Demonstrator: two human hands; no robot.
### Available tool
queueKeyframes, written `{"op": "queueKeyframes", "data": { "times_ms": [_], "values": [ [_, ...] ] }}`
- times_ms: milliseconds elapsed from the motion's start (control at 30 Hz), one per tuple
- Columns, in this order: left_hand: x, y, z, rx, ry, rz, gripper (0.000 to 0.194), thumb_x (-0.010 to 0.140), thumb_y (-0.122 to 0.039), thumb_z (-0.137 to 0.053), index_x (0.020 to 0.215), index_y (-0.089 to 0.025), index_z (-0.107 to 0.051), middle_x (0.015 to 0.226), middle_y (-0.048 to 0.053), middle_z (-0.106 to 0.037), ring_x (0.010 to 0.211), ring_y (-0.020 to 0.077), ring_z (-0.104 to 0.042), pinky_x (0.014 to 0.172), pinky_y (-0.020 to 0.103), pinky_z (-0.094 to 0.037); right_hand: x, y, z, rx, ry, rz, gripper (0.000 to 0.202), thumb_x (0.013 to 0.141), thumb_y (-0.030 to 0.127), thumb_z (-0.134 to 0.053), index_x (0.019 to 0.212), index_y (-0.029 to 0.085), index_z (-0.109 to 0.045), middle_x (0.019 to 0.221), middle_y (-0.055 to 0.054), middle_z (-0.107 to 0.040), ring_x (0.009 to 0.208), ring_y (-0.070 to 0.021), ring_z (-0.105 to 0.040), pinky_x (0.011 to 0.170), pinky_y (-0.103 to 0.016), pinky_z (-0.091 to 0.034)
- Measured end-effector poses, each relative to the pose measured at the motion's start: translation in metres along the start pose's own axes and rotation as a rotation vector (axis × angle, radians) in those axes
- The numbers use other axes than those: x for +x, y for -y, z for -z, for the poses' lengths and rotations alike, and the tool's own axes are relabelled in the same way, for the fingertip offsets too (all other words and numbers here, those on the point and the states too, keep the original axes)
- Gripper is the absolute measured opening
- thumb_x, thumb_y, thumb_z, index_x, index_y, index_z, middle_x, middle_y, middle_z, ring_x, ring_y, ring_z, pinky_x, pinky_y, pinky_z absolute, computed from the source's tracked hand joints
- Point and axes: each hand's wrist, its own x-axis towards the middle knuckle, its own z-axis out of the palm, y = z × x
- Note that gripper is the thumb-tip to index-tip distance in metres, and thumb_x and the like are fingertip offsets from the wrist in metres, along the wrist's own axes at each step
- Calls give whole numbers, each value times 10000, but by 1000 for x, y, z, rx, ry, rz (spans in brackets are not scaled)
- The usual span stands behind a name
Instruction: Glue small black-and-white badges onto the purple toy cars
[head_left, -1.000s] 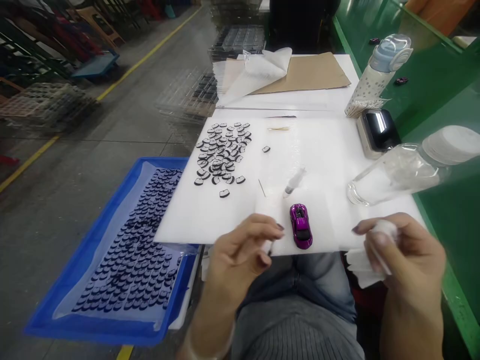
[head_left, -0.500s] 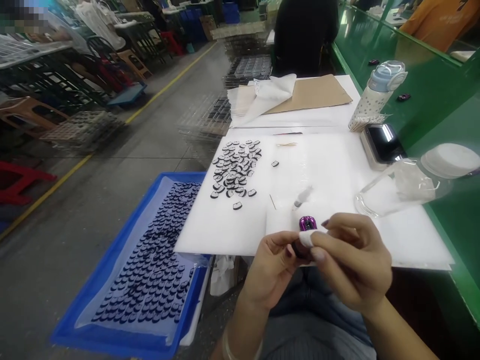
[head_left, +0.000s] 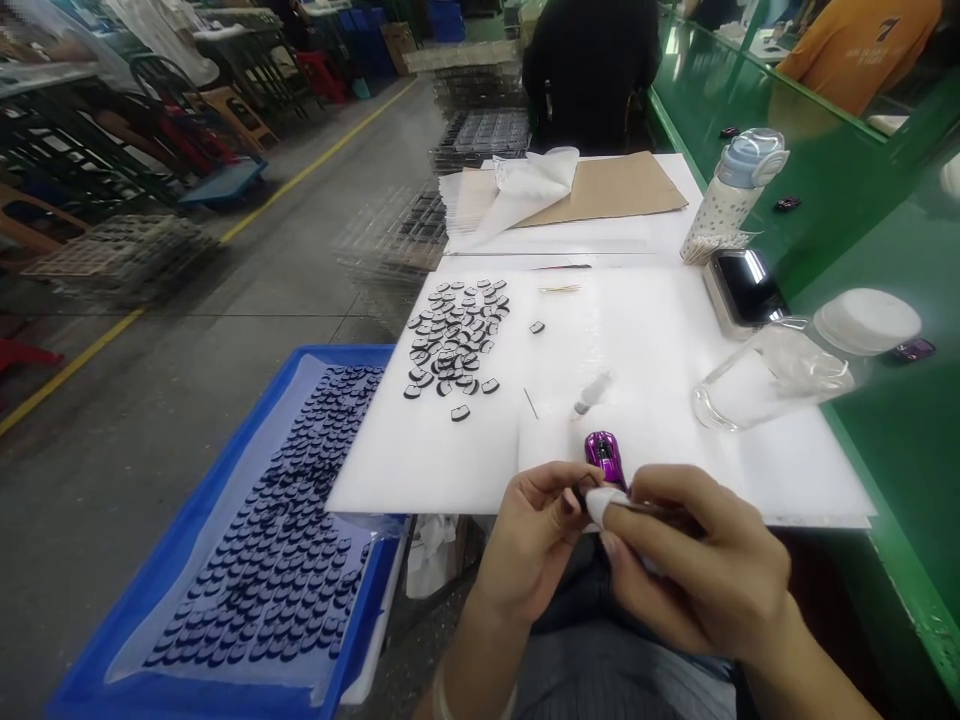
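Note:
My left hand (head_left: pixel 531 540) pinches a small dark piece at the table's front edge. My right hand (head_left: pixel 694 560) presses a white cloth (head_left: pixel 602 503) against that piece, with its fingers closed. A shiny purple toy car (head_left: pixel 604 457) lies on the white table (head_left: pixel 420 470) just beyond my fingers. Behind it is a small clear tube (head_left: pixel 592 393), with a thin stick (head_left: pixel 531 403) to its left. Several small dark curved pieces (head_left: pixel 455 340) are spread on the table's left part, and a single one (head_left: pixel 537 327) lies apart.
A blue tray (head_left: pixel 300 365) with rows of dark pieces stands at the lower left. On the right are a clear jar (head_left: pixel 780 370), a phone-like device (head_left: pixel 746 290) and a dotted bottle (head_left: pixel 731 190). A person in black (head_left: pixel 592 75) sits ahead.
The view has shifted slightly right. The white cloth and my right fingers are lower relative to the purple car, and more of the car now shows.

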Motion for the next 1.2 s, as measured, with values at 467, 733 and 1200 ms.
{"op": "queueKeyframes", "data": {
  "times_ms": [467,733,1200],
  "values": [
    [-1,-1,-3,103,11,-51,272,664,-433,-967,820,-241,-853,778,18,-800,712,106,-728,721,157,-604,-11,-5,8,7,1,-33,130,922,116,-623,981,181,-719,958,-73,-680,658,-120,-640,537,-235,-550],
    [-18,-5,9,1197,-193,-724,218,824,-185,-839,1007,-304,-832,921,24,-807,817,215,-746,771,332,-629,-36,-20,13,161,55,-603,102,870,186,-762,906,218,-671,691,51,-673,550,-93,-610,501,-175,-484],
    [-3,0,10,1471,-7,-769,209,901,-177,-767,1110,-181,-758,991,45,-676,925,181,-677,816,301,-609,-28,-21,-5,85,220,-675,78,957,265,-665,935,202,-704,669,21,-690,493,-108,-551,475,-229,-410]
  ]
}}
